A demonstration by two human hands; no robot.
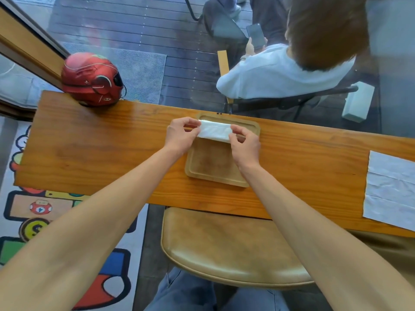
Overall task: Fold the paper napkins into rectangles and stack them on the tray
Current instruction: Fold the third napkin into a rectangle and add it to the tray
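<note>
A folded napkin point(215, 130), a narrow white strip, sits over the far end of the wooden tray point(215, 173), which lies near the middle of the tabletop point(101, 153). The left hand point(180, 136) pinches the strip's left end between thumb and curled fingers; the right hand point(244, 145) pinches its right end the same way. An unfolded napkin point(390, 189) lies flat at the tabletop's right edge. A red helmet point(92, 79) rests on the far left corner.
</note>
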